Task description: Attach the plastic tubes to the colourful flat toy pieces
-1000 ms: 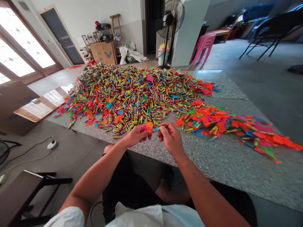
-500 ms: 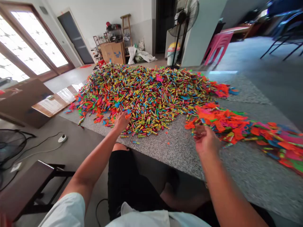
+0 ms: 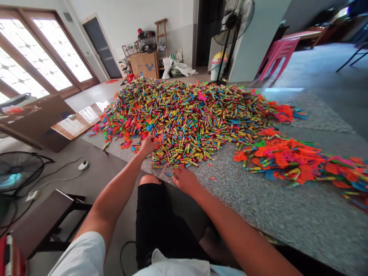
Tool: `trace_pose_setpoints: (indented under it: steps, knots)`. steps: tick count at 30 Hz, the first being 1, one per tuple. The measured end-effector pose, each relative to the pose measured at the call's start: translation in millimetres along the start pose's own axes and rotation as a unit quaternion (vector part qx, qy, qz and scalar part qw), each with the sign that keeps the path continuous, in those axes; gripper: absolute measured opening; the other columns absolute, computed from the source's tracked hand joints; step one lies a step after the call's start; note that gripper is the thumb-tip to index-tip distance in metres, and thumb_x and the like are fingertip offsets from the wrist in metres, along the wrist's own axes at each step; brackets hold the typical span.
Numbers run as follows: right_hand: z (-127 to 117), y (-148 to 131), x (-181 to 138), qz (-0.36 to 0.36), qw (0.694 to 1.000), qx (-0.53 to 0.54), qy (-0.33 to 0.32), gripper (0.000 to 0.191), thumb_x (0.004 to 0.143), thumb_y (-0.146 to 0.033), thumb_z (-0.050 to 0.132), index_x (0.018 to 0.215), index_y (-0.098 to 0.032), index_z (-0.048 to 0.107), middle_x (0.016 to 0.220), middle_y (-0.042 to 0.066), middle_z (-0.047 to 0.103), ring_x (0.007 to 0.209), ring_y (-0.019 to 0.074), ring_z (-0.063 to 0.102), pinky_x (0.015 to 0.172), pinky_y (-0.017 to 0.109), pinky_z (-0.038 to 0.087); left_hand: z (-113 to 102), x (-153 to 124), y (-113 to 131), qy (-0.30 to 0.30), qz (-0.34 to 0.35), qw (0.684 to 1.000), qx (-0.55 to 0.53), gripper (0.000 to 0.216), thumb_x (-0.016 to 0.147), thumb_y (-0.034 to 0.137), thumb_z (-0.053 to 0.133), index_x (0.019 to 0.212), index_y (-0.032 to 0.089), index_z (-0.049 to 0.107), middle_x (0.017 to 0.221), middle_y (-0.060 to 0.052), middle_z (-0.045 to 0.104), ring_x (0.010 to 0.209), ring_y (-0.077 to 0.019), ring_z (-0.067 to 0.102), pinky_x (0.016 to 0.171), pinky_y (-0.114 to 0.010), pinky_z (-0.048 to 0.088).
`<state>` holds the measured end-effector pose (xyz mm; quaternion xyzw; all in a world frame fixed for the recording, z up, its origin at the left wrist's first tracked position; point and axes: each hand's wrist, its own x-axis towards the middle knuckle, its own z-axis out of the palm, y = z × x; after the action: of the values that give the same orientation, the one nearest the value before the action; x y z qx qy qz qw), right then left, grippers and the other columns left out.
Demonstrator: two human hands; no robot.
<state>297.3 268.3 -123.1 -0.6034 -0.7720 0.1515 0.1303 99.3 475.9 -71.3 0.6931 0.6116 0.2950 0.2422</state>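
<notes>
A wide heap of small tubes (image 3: 184, 119) with bright printed wrappers covers the stone-topped table (image 3: 224, 184). At the near left edge of the heap, my left hand (image 3: 148, 145) is closed, with an orange plastic piece (image 3: 158, 139) showing at its fingertips. My right hand (image 3: 186, 180) is palm down at the table's front edge, fingers slightly apart. Its fingertips are beside a single loose tube (image 3: 168, 174) and just in front of the heap; their undersides are hidden. A second pile of flat orange, pink and green plastic pieces mixed with tubes (image 3: 296, 157) lies to the right.
A dark stool (image 3: 46, 218) and a floor fan (image 3: 20, 172) stand at the left, with cables and a socket block (image 3: 83, 165) on the floor. Behind the table are a standing fan (image 3: 231, 23), a cardboard box (image 3: 143, 65) and pink stools (image 3: 278, 53).
My right hand has moved left from the right-hand pile to the front of the heap. My left hand stays at the heap's left side. The view has turned slightly left.
</notes>
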Motion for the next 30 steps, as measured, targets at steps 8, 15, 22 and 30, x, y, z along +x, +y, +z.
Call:
trace_pose_setpoints:
  steps: [8, 15, 22, 30]
  knots:
    - [14.0, -28.4, 8.7, 0.02, 1.0, -0.004, -0.007, 0.028, 0.101, -0.018, 0.054, 0.126, -0.014, 0.065, 0.131, 0.021, 0.067, 0.105, 0.0287, 0.072, 0.086, 0.036, 0.055, 16.8, -57.2, 23.2, -0.1, -0.064, 0.928, -0.353, 0.053, 0.067, 0.054, 0.083, 0.097, 0.021, 0.055, 0.078, 0.005, 0.061, 0.062, -0.0114, 0.06, 0.056, -0.022, 0.046]
    - [-29.8, -2.5, -13.6, 0.127, 0.901, 0.376, 0.175, 0.016, 0.097, -0.031, 0.061, 0.108, -0.02, 0.063, 0.095, 0.007, 0.075, 0.084, 0.0219, 0.071, 0.077, 0.033, 0.054, 17.6, -91.6, 42.1, -0.187, -0.022, 0.921, -0.341, 0.049, 0.073, 0.052, 0.087, 0.099, 0.015, 0.067, 0.068, 0.006, 0.058, 0.052, -0.0049, 0.042, 0.049, -0.019, 0.031]
    - [-96.4, 31.3, -41.6, 0.108, 0.833, 0.501, 0.207, 0.03, 0.089, -0.046, 0.069, 0.105, -0.021, 0.069, 0.069, -0.003, 0.062, 0.053, 0.0129, 0.051, 0.049, 0.025, 0.041, 4.7, -110.4, 84.9, -0.39, 0.099, 0.886, -0.229, 0.038, 0.086, 0.051, 0.078, 0.096, 0.015, 0.068, 0.074, 0.001, 0.062, 0.06, -0.0098, 0.059, 0.057, -0.022, 0.048]
    - [-95.2, 38.3, -52.2, 0.102, 0.829, 0.513, 0.196, 0.027, 0.086, -0.044, 0.069, 0.101, -0.022, 0.069, 0.068, -0.004, 0.062, 0.05, 0.0114, 0.048, 0.048, 0.026, 0.04, 15.2, -125.9, 111.1, -0.429, 0.149, 0.884, -0.111, 0.021, 0.088, 0.04, 0.072, 0.092, 0.019, 0.069, 0.071, 0.003, 0.059, 0.058, -0.0102, 0.056, 0.05, -0.02, 0.047]
